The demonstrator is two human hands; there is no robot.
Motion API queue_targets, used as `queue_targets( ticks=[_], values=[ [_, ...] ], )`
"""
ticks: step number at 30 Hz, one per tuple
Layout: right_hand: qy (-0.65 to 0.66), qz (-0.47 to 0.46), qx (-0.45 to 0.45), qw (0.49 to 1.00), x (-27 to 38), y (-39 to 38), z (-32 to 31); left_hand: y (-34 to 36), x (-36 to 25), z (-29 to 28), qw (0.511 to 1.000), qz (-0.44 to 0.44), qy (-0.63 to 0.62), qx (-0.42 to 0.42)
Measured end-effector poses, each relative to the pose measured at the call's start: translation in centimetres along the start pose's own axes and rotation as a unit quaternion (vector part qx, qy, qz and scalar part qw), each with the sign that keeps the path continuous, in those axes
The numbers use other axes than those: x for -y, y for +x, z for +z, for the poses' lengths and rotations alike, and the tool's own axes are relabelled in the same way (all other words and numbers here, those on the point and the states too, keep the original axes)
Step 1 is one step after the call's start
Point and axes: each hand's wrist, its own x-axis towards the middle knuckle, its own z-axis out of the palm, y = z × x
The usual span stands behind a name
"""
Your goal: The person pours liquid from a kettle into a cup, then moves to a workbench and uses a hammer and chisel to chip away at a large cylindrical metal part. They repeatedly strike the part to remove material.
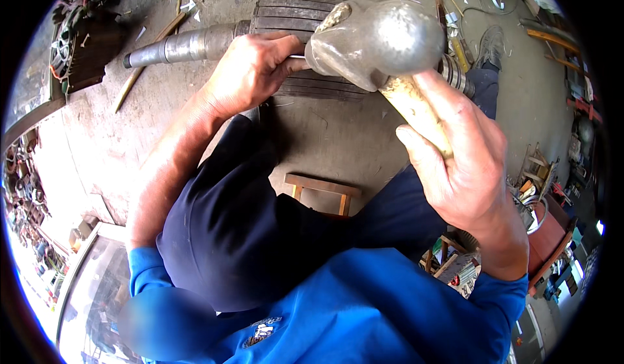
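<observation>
My right hand (465,162) grips the pale wooden handle of a large ball-peen hammer (400,36), its steel head raised close to the camera and covering part of the work. My left hand (250,71) is closed at a slotted dark steel cylinder (283,10), pinching something partly hidden behind the hammer head. A stepped metal shaft (179,51) runs out from the cylinder to the left, and some banded metal (455,71) shows at its right, behind the hammer.
A small wooden stool (322,184) is between my legs. Tools and parts clutter a bench (84,49) at upper left. A glass-panelled case (88,286) stands at lower left. Wooden sticks (149,62) and scraps lie on the concrete floor; a red-brown object (546,240) and more clutter line the right.
</observation>
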Motion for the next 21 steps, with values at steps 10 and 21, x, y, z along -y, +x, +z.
queue_targets(
  ticks=[10, 21],
  values=[
    [0.015, -0.03, -0.045, 0.998, -0.5, -1.4, 1.3, -0.6, 0.4, 0.7, 1.0, 0.009, 0.011, 0.009],
    [-0.014, -0.03, -0.041, 0.999, -1.7, -3.5, 3.3, -0.5, 0.3, 1.1, 1.0, 0.003, 0.022, 0.022]
  ],
)
